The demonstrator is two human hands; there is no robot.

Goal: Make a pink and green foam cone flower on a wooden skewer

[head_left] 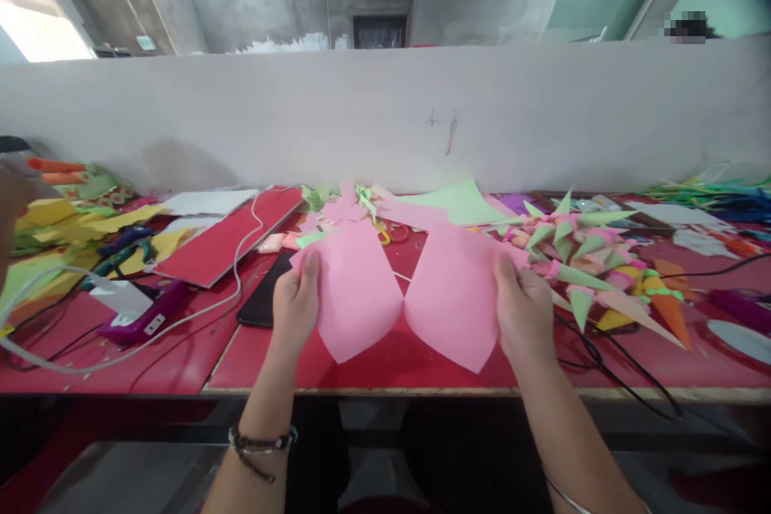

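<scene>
Pink paper is spread between my two hands above the red tabletop. It forms a left and a right panel that meet at a narrow point in the middle; whether they are joined there I cannot tell. My left hand pinches the outer edge of the left panel, thumb on top. On the other side, my right hand grips the outer edge of the right panel the same way. Behind the paper lie pink and green paper scraps and scissors with yellow and red handles, partly covered.
A black phone lies left of my left hand, near a red board. A purple power strip has a white cable. Green and pink paper cones are heaped at the right. A white partition stands behind.
</scene>
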